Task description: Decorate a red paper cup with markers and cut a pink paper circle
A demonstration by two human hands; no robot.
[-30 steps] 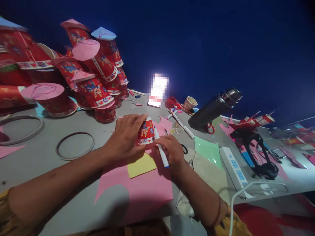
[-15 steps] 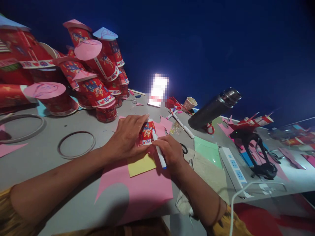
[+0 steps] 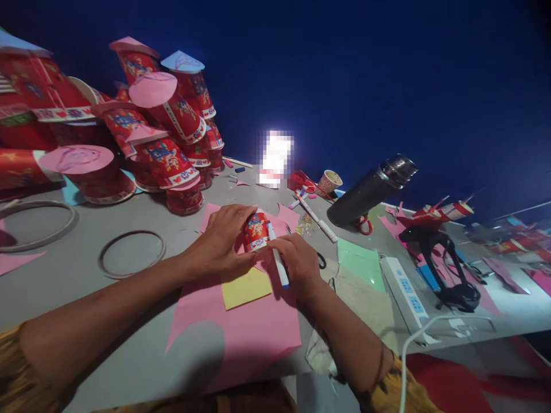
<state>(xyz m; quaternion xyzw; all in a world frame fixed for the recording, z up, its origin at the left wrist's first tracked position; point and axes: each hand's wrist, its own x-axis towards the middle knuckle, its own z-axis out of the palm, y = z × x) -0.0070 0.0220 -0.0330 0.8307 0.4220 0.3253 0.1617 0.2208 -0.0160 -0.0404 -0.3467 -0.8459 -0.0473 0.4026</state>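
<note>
A red patterned paper cup [image 3: 256,231] lies in the grip of my left hand [image 3: 224,238], fingers over its far side and thumb along the near side. Between the fingers of my right hand [image 3: 299,264] is a white marker [image 3: 279,261] with a blue end towards me. The marker's upper tip is at the cup's right side; whether it touches the cup I cannot tell. Below the hands, a yellow paper square [image 3: 246,288] rests on a cut pink sheet [image 3: 262,332].
Decorated red cups [image 3: 167,158] are stacked at the left behind a grey ring [image 3: 132,253]. To the right stand a black flask [image 3: 365,195], a green sheet [image 3: 359,261], a power strip [image 3: 407,298] and a black head strap [image 3: 447,269]. A bright blurred screen [image 3: 276,158] is at the back.
The cup has turned slightly, showing more of its rounded side. The marker in my right hand has shifted a little and stands somewhat steeper. My left hand keeps its hold.
</note>
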